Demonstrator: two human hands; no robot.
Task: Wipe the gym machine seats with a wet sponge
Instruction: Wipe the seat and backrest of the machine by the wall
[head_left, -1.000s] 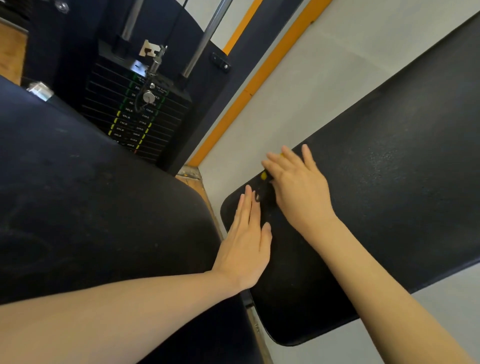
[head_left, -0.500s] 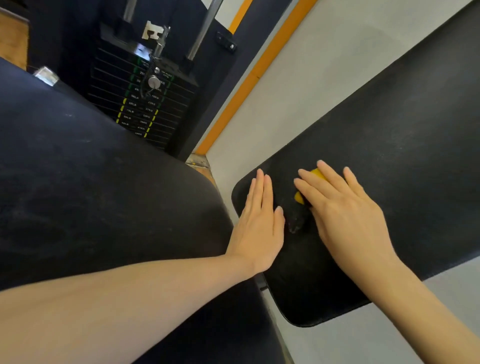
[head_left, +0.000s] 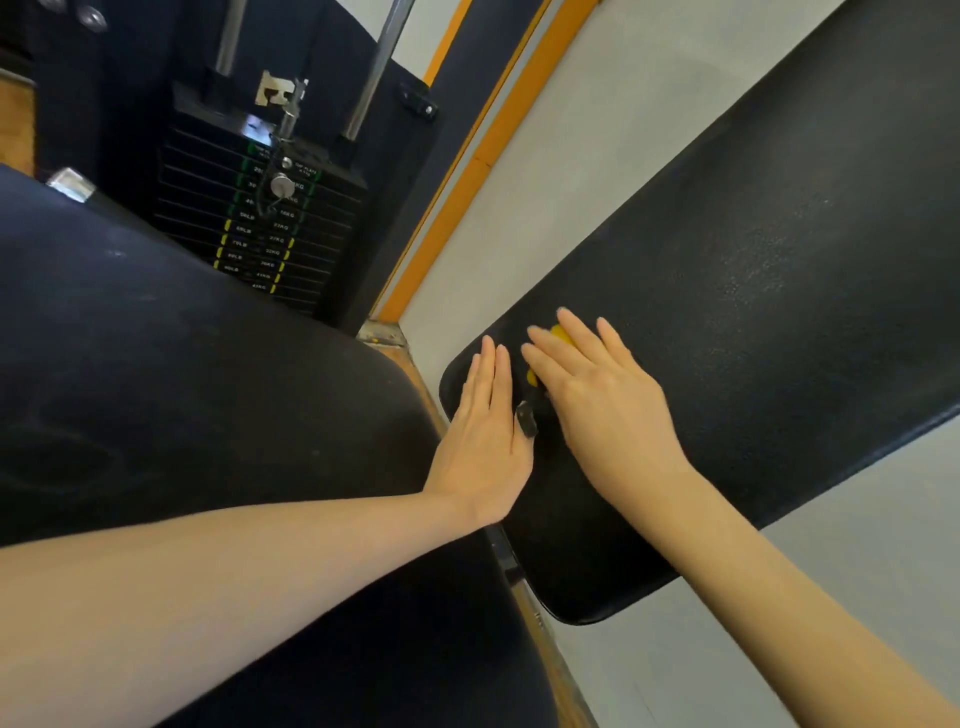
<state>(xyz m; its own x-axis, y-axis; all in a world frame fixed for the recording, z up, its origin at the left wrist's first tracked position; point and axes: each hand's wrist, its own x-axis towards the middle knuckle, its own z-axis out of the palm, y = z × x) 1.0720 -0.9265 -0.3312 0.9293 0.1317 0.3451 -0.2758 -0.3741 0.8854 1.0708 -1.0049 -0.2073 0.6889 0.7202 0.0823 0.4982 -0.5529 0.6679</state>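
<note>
A long black padded seat (head_left: 753, 312) runs from the centre to the upper right. My right hand (head_left: 602, 400) lies flat on its near end with straight fingers, pressing a yellow sponge (head_left: 560, 334) against the pad; only small yellow bits show between and beyond the fingers. My left hand (head_left: 485, 436) rests flat, fingers straight and together, on the rounded end of the same pad, just left of the right hand. A second large black pad (head_left: 171, 395) fills the left side under my left forearm.
A black weight stack (head_left: 260, 218) with a selector pin and two chrome guide rods stands at the upper left. A light wall with an orange strip (head_left: 467, 176) lies behind the seat. A wooden floor strip (head_left: 561, 670) shows between the pads.
My right hand with the sponge slid along the pad away from its end, then back a little toward my left hand. My left hand stayed flat on the pad's end.
</note>
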